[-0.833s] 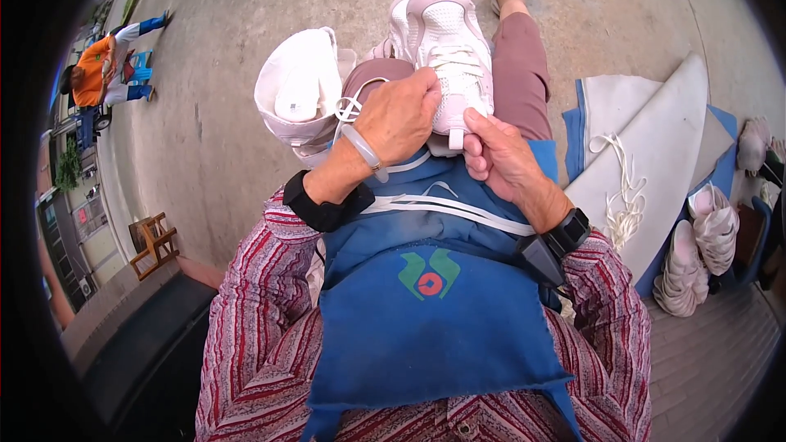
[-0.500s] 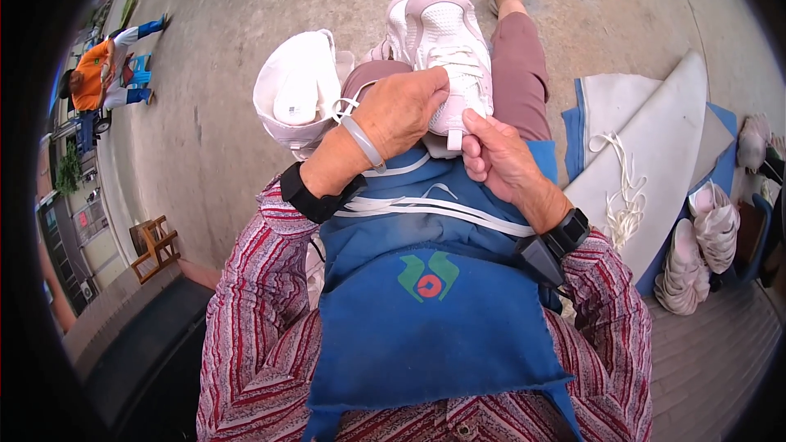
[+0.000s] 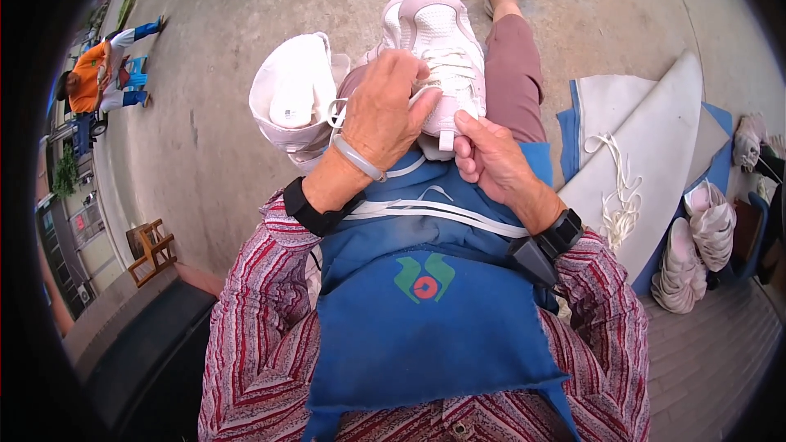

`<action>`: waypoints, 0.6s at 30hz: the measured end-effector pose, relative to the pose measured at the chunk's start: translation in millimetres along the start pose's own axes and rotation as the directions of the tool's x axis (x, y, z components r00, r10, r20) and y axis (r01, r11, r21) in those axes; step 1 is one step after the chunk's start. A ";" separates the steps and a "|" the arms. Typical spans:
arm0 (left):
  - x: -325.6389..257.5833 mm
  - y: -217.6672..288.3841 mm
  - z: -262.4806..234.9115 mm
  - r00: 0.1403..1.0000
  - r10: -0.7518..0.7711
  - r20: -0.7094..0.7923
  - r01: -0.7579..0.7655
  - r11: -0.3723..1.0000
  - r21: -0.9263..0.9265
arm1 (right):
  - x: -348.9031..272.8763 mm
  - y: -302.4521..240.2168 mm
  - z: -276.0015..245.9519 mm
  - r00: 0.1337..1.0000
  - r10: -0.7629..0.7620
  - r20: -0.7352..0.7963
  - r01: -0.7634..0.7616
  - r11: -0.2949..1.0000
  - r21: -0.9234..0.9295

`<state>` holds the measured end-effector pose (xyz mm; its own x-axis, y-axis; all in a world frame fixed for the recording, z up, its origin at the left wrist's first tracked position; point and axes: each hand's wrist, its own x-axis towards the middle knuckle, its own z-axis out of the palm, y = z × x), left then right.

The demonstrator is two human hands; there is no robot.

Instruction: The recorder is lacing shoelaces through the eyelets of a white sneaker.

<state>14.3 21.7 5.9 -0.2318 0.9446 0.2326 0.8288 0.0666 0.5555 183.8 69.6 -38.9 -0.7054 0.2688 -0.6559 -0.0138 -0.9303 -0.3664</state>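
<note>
A white and pale pink sneaker (image 3: pixel 438 23) lies over my lap with its toe pointing away and its pull tab near me. My right hand (image 3: pixel 499 160) pinches the edge of its tongue beside the tab. Over the laced part, my left hand (image 3: pixel 385 110) is curled with thumb and forefinger around a white shoelace (image 3: pixel 334 111), whose loop shows left of the hand. The lace between the fingertips is partly hidden. Loose white laces (image 3: pixel 434 209) lie across my blue apron (image 3: pixel 434 327).
Another white shoe (image 3: pixel 286 98) rests on the left, its opening toward me. Right of my leg, pale sheets (image 3: pixel 647 155) carry a bundle of laces (image 3: pixel 622 205). Further right are several shoes (image 3: pixel 679 270). A wooden stool (image 3: pixel 151 250) and a person in orange (image 3: pixel 86 82) are at left.
My left hand has shifted up toward the toe and slightly left, its thumb and forefinger now farther apart. My right hand keeps its pinch on the tongue, nearly still.
</note>
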 end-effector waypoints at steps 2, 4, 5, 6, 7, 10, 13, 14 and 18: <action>-11.6 6.5 -16.5 0.998 -0.023 0.062 0.023 1.000 0.001 | -0.8 -0.8 0.2 1.000 0.004 0.001 -0.004 1.000 -0.013; -26.9 12.9 -29.7 0.990 -0.055 0.128 0.056 0.998 -0.005 | -5.9 -5.7 1.9 0.999 0.033 -0.019 -0.035 0.994 -0.103; -32.5 17.9 -36.3 0.778 -0.378 0.503 0.536 0.816 -0.216 | -12.6 -12.7 4.0 0.999 0.041 -0.019 -0.043 0.993 -0.111; -36.6 21.0 -38.9 0.363 -0.417 0.833 0.897 0.399 -0.191 | -20.7 -22.9 4.5 0.995 0.079 -0.066 -0.094 0.958 -0.271; -43.1 22.7 -35.2 0.368 -0.416 0.832 0.898 0.392 -0.201 | -25.5 -30.0 2.3 0.987 0.108 -0.119 -0.149 0.894 -0.422; -62.4 28.0 -21.5 0.345 -0.366 0.864 0.938 0.097 -0.333 | -24.8 -35.7 -5.0 0.979 -0.186 -0.082 0.085 0.740 -0.667; -66.0 23.5 -3.5 0.402 -0.382 0.832 0.803 -0.290 -0.521 | -14.5 -38.3 7.8 0.888 -0.457 -0.040 0.286 0.619 -0.731; -65.8 21.5 1.9 0.404 -0.382 0.831 0.800 -0.294 -0.523 | -9.0 -39.0 9.8 0.814 -0.580 0.019 0.384 0.514 -0.767; -57.0 12.5 19.7 0.488 -0.372 0.789 0.547 -0.574 -0.609 | 9.8 -37.7 10.1 0.622 -0.739 0.257 0.430 0.049 -0.901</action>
<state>48.0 -25.0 -16.1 -0.0201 0.6903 -0.7233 -0.9129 0.2822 0.2948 170.2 104.9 -24.9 -0.6110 0.7909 0.0326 0.3344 0.2953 -0.8950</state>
